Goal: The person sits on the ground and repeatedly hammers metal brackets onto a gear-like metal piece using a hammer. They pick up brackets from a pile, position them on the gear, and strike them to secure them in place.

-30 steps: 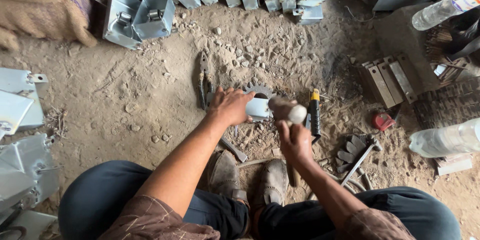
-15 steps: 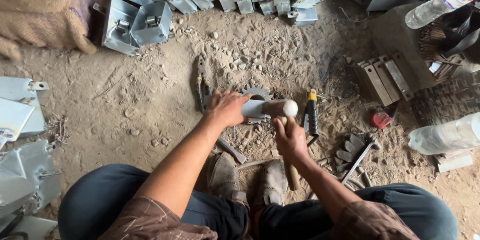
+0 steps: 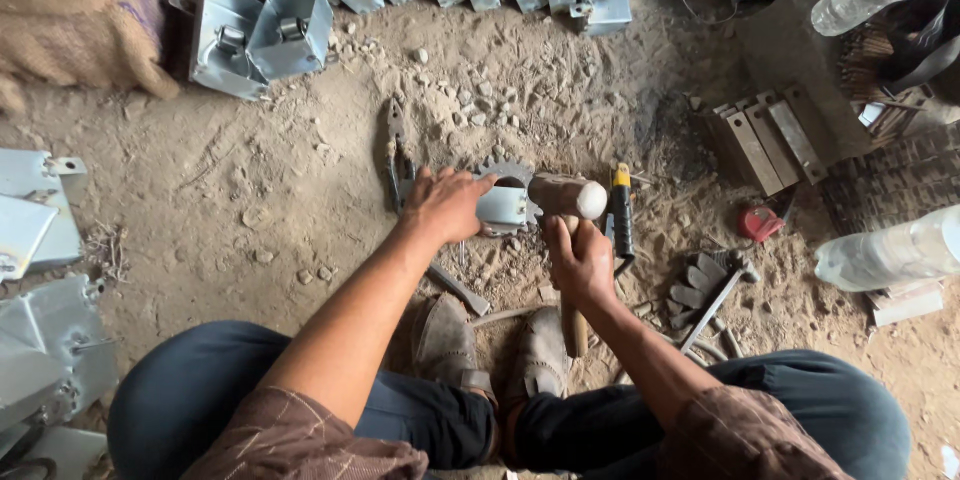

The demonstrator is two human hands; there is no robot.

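Left hand (image 3: 447,202): palm down, pressing on a small grey metal part (image 3: 503,205) on the dirt floor (image 3: 250,210); looks like it's pinning the part so it won't shift under blows.
Right hand (image 3: 582,262): clenched round the wooden handle of a mallet (image 3: 566,198), grip mid-handle; head sits against the part's right end, just beside the left fingers.
Part: on the floor btwn the two hands, directly ahead of the person's shoes (image 3: 500,345); partly hidden by the left hand, shape can't be told fully.
Pliers (image 3: 397,155): lying just left of the left hand, w/in easy reach.
Yellow-black tool (image 3: 622,212): right of the mallet head, flat on the floor, prob. a screwdriver.
Metal boxes (image 3: 262,35): grey sheet-metal w/ latches, stacked in a row along the top edge, apart from the work spot; more pieces (image 3: 40,230) at left.
Flat bars (image 3: 765,140): small stack, upper right, laid side by side.
Bottles (image 3: 890,250): two clear plastic ones at right, one lower, one at top corner w/ a pale label band; text too small to tell.
Red object (image 3: 760,223): small, near the bars, kind unclear.
Sack (image 3: 80,10): brown burlap, top left.
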